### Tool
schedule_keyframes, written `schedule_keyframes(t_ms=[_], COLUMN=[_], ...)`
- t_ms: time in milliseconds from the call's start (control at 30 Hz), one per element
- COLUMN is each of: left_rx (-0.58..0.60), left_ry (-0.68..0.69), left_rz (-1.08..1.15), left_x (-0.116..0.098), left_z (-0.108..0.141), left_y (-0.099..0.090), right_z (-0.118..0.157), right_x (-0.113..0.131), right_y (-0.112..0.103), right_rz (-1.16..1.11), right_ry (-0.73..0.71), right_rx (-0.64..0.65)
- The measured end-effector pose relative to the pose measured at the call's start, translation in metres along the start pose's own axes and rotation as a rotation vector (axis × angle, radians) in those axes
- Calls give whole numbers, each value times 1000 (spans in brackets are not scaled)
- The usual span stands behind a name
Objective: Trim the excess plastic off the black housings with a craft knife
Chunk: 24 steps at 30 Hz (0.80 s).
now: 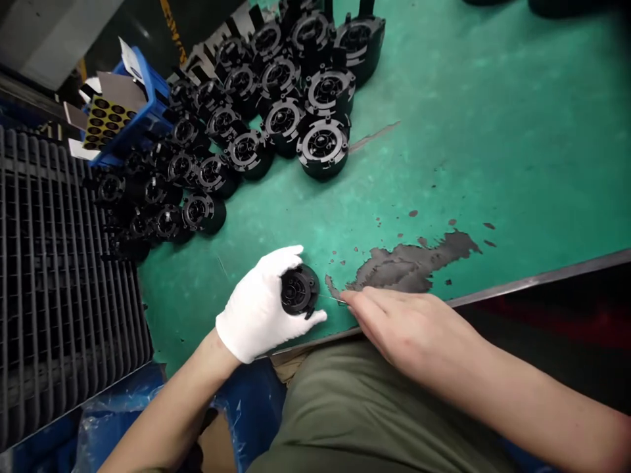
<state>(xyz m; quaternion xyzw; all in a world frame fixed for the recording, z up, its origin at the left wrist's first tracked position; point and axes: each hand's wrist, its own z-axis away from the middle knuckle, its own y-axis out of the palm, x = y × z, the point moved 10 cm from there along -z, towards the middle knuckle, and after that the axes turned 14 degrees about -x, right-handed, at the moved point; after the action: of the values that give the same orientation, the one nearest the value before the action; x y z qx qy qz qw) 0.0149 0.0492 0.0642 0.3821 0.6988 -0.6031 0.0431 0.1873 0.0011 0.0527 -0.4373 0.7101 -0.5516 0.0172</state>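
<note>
My left hand (261, 305), in a white glove, grips a round black plastic part (298, 290) near the table's front edge, its ringed face turned up and right. My bare right hand (394, 322) pinches a thin metal pin (329, 297) between thumb and fingers. The pin's tip points at the part, with a small gap that I cannot measure exactly. Many similar black parts (323, 148) stand in loose rows on the green mat (468, 131) ahead of my hands.
A black slatted rack (59, 263) fills the left side. A blue crate (142, 98) holds a yellow tray of black discs (106, 121). A dark stain (409, 266) marks the mat next to my right hand. The mat ends at a metal edge (537, 279), above my olive trousers (355, 407).
</note>
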Motion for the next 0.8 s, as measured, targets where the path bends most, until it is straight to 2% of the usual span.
schedule_keyframes(t_ms=[133, 433, 633, 733, 800], left_rx=[62, 162, 171, 169, 171], left_ry=[-83, -99, -128, -144, -155], left_rz=[-51, 32, 65, 73, 78], left_x=[8, 11, 14, 16, 17], left_z=[4, 1, 1, 1, 2], left_y=[7, 6, 6, 7, 7], right_z=[1, -3, -9, -11, -11], right_x=[16, 22, 18, 15, 7], right_y=[4, 5, 8, 9, 8], right_rz=[2, 12, 92, 27, -37], right_ry=[-50, -48, -69, -66, 1], right_rx=[-4, 32, 10, 16, 5])
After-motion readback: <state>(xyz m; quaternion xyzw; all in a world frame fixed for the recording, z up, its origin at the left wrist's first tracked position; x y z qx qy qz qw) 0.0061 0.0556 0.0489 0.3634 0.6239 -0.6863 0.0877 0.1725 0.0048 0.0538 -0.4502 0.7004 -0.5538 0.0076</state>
